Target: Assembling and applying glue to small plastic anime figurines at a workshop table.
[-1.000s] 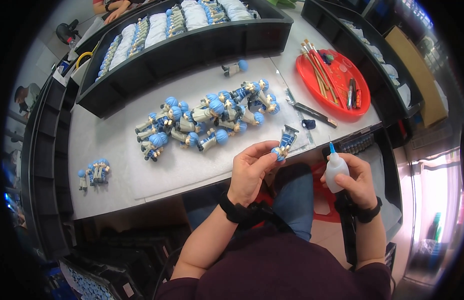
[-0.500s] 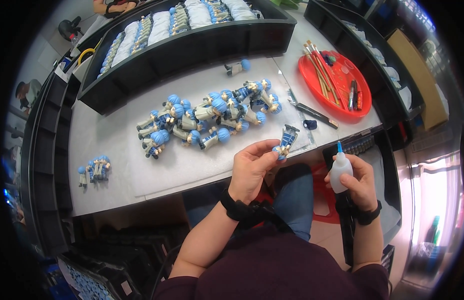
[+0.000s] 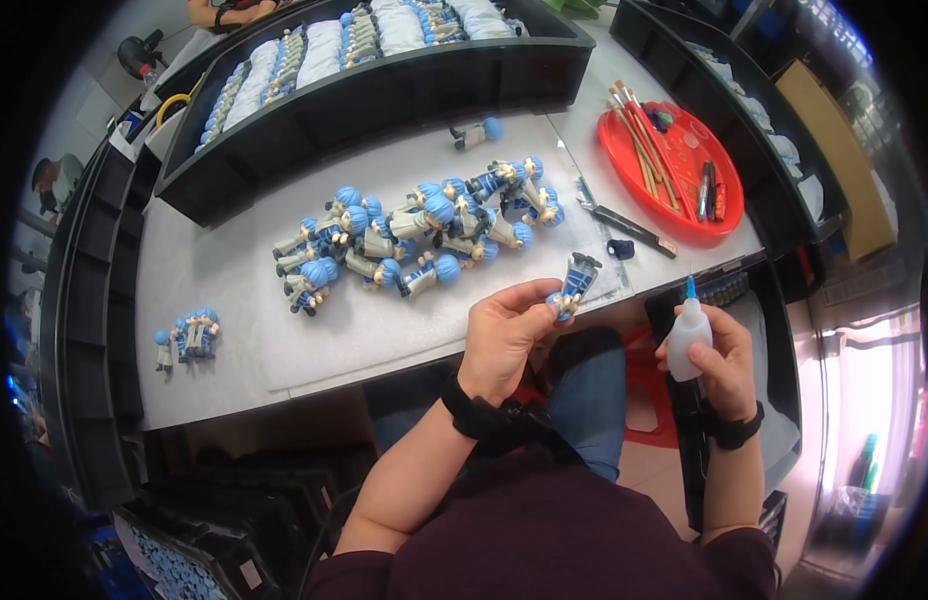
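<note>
Two held, frame's centre-right: left hand (image 3: 504, 335) pinched figure (image 3: 581, 277), right hand (image 3: 726, 365) clasped bottle (image 3: 690, 335); seemingly readying, next needed steady nozzle (image 3: 691, 289) aim.

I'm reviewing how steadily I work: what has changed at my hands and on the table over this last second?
Your right hand has shifted a little to the right with the white squeeze bottle, whose tip has swung rightward, farther from the figure. Nothing was taken hold of or let go. Your left hand still holds that figure; the figure pile and red tray look unchanged.
</note>
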A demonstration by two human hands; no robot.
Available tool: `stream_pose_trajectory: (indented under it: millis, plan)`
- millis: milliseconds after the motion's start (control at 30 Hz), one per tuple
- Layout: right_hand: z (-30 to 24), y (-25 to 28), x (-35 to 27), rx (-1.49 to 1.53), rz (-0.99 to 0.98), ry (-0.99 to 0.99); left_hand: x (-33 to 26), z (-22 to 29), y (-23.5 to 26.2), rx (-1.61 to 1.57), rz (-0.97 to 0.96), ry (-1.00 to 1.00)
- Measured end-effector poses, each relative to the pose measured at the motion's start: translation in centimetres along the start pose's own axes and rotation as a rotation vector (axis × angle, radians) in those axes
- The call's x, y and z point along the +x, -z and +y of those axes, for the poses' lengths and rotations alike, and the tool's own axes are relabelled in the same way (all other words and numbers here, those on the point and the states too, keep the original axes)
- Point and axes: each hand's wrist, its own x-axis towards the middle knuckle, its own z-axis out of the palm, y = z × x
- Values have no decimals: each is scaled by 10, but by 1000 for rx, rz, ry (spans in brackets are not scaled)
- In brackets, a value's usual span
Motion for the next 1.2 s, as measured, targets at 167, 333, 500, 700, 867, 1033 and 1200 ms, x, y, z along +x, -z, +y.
stream_pose_trajectory:
  millis: [167, 333, 500, 700, 867, 1033, 1200]
  plan:
    - [-6, 12, 12, -59, 55, 83, 3, 1, -1, 29, -12, -13]
    - [-24, 54, 74, -296, 347, 338, 10, 5, 5, 68, -32, -36]
    - [-38, 110, 155, -539, 491, 239, 14, 4, 3, 80, -58, -32]
    - [-31, 126, 222, -969, 481, -49, 10, 4, 7, 82, -47, -26]
    - [-15, 135, 240, -1081, 513, -49, 8, 5, 8, 50, -60, 4]
    - [-9, 161, 231, -1192, 694, 93, 7, 7, 3, 19, -105, 71]
    - [-38, 44, 146, -429, 144, 309, -2, 10, 7, 56, -85, 72]
